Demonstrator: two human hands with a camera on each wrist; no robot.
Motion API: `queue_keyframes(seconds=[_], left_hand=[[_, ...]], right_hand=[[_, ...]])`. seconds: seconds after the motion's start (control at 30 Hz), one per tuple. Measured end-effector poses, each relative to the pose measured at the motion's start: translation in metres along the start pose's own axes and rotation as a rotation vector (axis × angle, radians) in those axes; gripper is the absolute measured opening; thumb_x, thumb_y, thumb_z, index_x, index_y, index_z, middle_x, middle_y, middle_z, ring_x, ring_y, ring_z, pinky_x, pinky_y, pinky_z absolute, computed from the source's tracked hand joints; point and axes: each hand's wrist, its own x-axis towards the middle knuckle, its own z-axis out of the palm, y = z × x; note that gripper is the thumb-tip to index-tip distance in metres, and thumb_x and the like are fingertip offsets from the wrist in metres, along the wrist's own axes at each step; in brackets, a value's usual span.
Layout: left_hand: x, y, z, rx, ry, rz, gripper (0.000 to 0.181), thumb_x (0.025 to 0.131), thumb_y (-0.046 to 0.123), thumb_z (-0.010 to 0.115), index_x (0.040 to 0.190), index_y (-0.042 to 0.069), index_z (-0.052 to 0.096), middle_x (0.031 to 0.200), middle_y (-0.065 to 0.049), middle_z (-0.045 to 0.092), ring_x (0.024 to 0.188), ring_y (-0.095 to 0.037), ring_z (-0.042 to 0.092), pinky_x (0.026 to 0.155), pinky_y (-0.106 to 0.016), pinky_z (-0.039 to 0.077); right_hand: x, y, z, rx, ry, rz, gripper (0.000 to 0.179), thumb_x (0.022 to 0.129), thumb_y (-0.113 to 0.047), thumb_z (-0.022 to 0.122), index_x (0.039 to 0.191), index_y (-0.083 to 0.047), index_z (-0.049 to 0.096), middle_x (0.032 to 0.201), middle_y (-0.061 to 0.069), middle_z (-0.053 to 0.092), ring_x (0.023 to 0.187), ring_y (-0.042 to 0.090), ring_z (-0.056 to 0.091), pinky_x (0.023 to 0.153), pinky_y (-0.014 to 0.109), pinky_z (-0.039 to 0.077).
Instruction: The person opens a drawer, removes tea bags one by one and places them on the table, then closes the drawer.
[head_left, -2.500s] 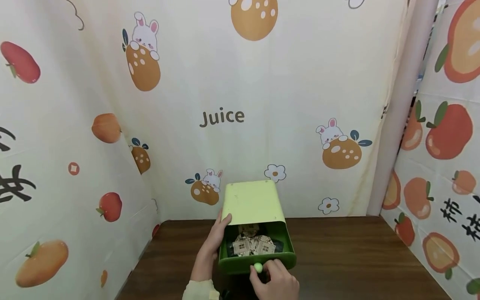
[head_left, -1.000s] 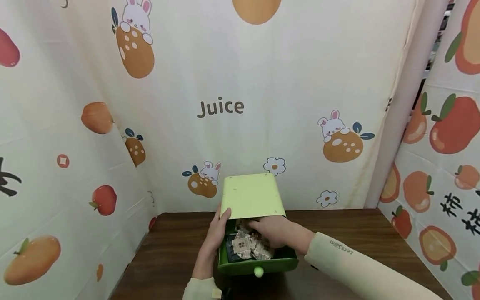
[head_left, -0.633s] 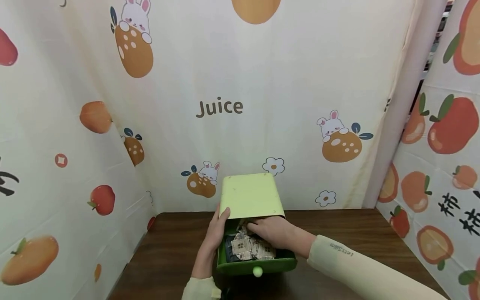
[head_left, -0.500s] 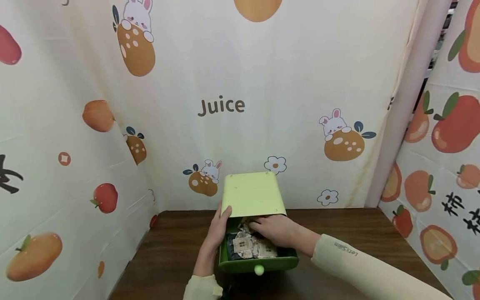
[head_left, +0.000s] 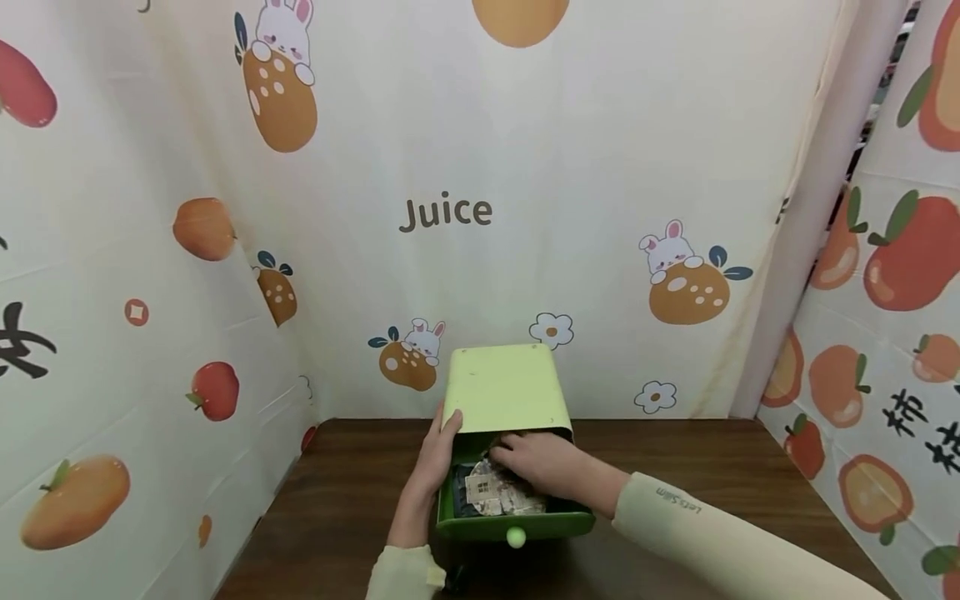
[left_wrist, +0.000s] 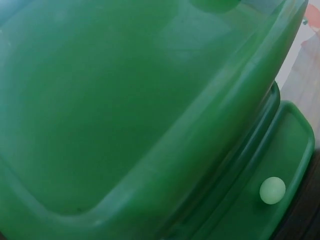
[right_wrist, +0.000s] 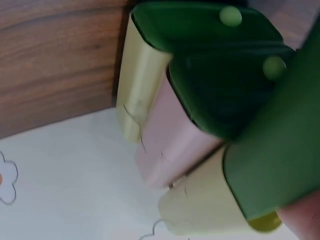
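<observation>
In the head view, a small drawer cabinet (head_left: 506,387) with a yellow-green top has its top green drawer (head_left: 517,527) pulled out. Patterned packets (head_left: 487,490) with pale labels lie in it, beside a dark packet (head_left: 462,487) on the left. My left hand (head_left: 431,458) rests along the cabinet's left side, thumb up at the front corner and visible fingers fairly straight. Fingers bent, my right hand (head_left: 540,462) reaches into the drawer over the packets; its fingertips are partly hidden, so I cannot tell whether it grips one. A bit of the right hand (right_wrist: 302,215) shows in the right wrist view.
The right wrist view shows a pink tier (right_wrist: 172,137) and a cream tier (right_wrist: 137,70), whose green drawers are closed. A pale green knob (head_left: 516,537) sits on the pulled-out drawer's front. Brown wooden table (head_left: 675,492); fruit-print curtains (head_left: 577,208) behind and on both sides.
My right hand has left the knob and come in over the drawer from the right. The packets beneath it have shifted; the rear one no longer shows. My left hand stays at the cabinet's side.
</observation>
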Motion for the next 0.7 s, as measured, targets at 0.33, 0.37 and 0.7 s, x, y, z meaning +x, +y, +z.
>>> queue_keyframes(seconds=[0.33,0.37,0.7], left_hand=[[0.013,-0.026,-0.001,0.018,-0.001,0.014,0.072,0.103,0.053,0.036,0.158,0.018,0.006,0.16,-0.016,0.006,0.141,-0.038,0.016,0.105,-0.057,0.022],[0.013,-0.027,-0.001,0.02,0.002,0.008,0.072,0.103,0.053,0.036,0.158,0.019,0.006,0.16,-0.016,0.006,0.14,-0.038,0.018,0.104,-0.056,0.024],[0.02,-0.027,-0.01,0.005,-0.074,0.009,0.07,0.104,0.052,0.033,0.158,0.018,0.004,0.158,-0.019,0.008,0.127,-0.036,0.035,0.098,-0.049,0.032]], right_hand=[[-0.009,-0.004,-0.02,-0.074,0.065,-0.104,0.037,0.091,-0.014,0.071,0.127,-0.02,0.063,0.113,-0.006,0.066,0.094,0.006,0.063,0.074,0.022,0.05],[-0.011,-0.005,-0.026,-0.048,0.066,-0.108,0.038,0.09,-0.013,0.071,0.127,-0.02,0.063,0.112,-0.006,0.066,0.093,0.005,0.063,0.073,0.021,0.05],[-0.051,-0.003,-0.091,0.073,0.061,0.018,0.048,0.081,0.006,0.07,0.124,-0.015,0.064,0.113,-0.004,0.068,0.093,0.009,0.065,0.064,0.023,0.05]])
